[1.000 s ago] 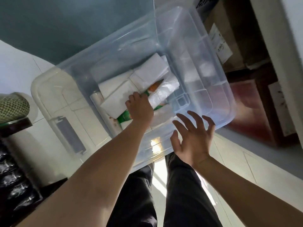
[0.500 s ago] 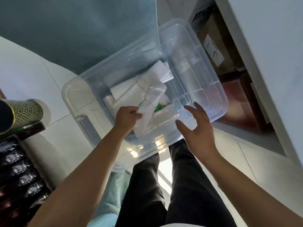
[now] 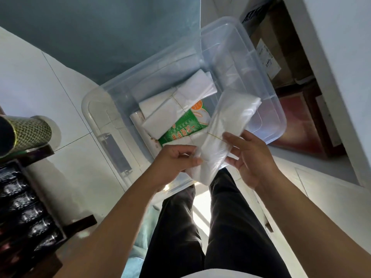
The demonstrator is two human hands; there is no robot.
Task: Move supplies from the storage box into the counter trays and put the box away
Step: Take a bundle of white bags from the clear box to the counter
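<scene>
Closest to the person, both hands are up over their dark trouser legs, sharing one bundle of clear plastic bags (image 3: 222, 135). The left hand (image 3: 174, 163) has its fingers (image 3: 188, 155) curled and its thumb pinching the bundle's lower end; the right hand (image 3: 251, 159) cups the other side with spread fingers, thumb underneath. The bundle is held above the near rim of the storage box (image 3: 271, 93), lifted clear of what lies inside.

It looks light and limp: thin film, folded flat, cinched around the middle by a thin band (image 3: 215, 136). I'd judge the film slippery, so loose layers could slide out of a one-sided pinch. The banded waist is the safest place to take it, where the layers are bound together; gripped at an end, the far half would likely droop. Nothing here seems fragile.

Further in, the box still holds white folded packs (image 3: 166, 117) tied with string, stacked partly over a green printed packet (image 3: 184, 127). Those look flat, soft and equally light. The box itself is clear, stiff plastic resting on the pale floor tiles (image 3: 50, 93). Beyond it, brown cardboard cartons (image 3: 281, 57) sit on a low shelf. No counter trays are in view.
</scene>
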